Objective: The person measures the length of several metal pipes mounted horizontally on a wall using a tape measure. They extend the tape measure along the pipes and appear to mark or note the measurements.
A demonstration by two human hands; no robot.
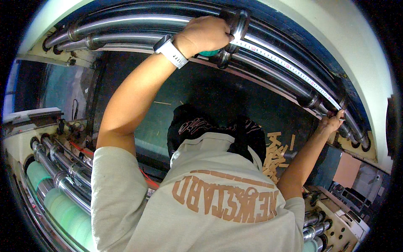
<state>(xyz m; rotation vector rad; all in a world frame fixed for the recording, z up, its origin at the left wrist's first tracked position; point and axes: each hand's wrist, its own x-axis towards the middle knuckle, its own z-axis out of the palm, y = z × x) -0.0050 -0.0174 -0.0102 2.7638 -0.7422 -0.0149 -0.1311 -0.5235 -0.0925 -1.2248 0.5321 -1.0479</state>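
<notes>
A white tape measure blade (270, 56) with small red marks stretches along the shiny metal bars (280, 43), from hand to hand. At its left end my left hand (205, 34), with a white-banded watch (172, 51) on the wrist, is closed, its fingertips on the tape beside a metal collar (240, 26). A green rounded thing (209, 53) shows below this hand; its kind is partly hidden. My right hand (333, 121) is closed around the tape's far right end, near another collar (344, 103). A small dark and reddish thing at those fingers is unclear.
Pale machine framing (362, 40) curves around the bars. Light wooden-looking strips (275, 157) lie in a heap below on the right. Behind me on the left are more metal bars (69, 185) and pale green rollers (69, 216). A red cable (79, 148) runs nearby.
</notes>
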